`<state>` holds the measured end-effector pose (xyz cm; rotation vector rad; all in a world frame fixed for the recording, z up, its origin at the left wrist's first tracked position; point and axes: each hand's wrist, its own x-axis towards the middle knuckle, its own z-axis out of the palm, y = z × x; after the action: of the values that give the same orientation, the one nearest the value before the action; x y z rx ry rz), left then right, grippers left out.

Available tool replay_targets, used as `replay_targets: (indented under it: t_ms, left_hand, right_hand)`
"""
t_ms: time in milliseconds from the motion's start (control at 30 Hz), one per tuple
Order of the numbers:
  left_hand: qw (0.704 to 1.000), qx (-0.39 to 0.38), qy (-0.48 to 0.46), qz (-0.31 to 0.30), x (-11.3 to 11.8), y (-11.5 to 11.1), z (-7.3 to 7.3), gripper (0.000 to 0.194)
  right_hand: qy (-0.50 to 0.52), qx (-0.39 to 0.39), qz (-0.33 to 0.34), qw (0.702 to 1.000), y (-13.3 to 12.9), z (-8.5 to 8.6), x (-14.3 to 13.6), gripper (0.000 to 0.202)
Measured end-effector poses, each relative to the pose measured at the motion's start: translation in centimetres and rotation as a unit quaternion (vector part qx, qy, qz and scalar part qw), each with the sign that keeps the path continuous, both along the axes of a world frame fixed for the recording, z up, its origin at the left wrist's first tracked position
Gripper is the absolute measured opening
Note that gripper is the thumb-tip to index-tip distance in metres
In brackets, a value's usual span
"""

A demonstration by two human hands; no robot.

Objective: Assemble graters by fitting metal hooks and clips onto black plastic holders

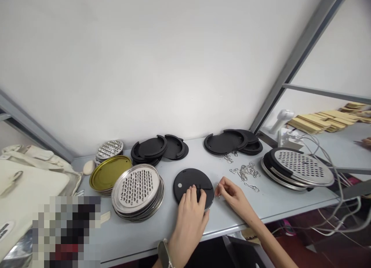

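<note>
A black round plate (185, 177) with a small pale dot and a narrow raised bar lies flat on the table. My left hand (191, 208) rests over its near half, fingers on top and thumb at the right edge, holding it down. Just right of the plate, my right hand (230, 194) is closed in a pinch; a bit of shiny metal shows under the fingertips, looking like a small wire clip. Loose wire clips (246, 170) lie scattered beyond that hand. To the left of the plate stands a stack of round metal graters (137, 189).
Black round holders (149, 148) and more black holders (224, 141) lie along the wall. Gold lids (111, 171) and small graters (110, 149) are at left, near a cream cloth bag (31, 171). Graters in black holders (301, 165) stand at right, beside white cables (333, 163).
</note>
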<state>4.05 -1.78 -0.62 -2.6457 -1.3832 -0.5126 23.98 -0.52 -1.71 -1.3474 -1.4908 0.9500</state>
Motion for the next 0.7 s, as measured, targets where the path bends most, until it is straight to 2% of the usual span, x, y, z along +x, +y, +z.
replay_targets:
  t_ms: [167,300,467,533,600,700]
  left_hand:
    - [0.996,0.041,0.081,0.026,2.9,0.6,-1.3,0.051]
    - [0.996,0.025,0.072,0.039,5.3,0.0,-2.4,0.091]
    - [0.994,0.005,0.053,0.099,7.1,-2.1,-4.1,0.106]
    - [0.995,0.006,0.044,0.093,7.4,-3.3,-4.9,0.121]
    - [0.996,0.034,0.056,0.062,7.6,-4.3,-5.6,0.114]
    - [0.988,0.088,0.088,0.092,8.2,-4.8,-6.2,0.088]
  right_hand:
    - [0.027,-0.008,-0.008,1.000,0.3,-0.2,-0.2,0.028]
    - [0.035,-0.018,-0.032,0.999,1.7,-0.7,-0.7,0.030]
    - [-0.046,0.006,-0.088,0.995,2.9,-0.8,-1.9,0.031]
    - [-0.069,0.008,-0.087,0.994,2.8,-0.6,-2.2,0.030]
    - [-0.072,0.011,-0.078,0.994,2.5,-0.5,-2.3,0.028]
    - [-0.073,0.014,-0.081,0.994,2.3,-0.6,-2.2,0.027]
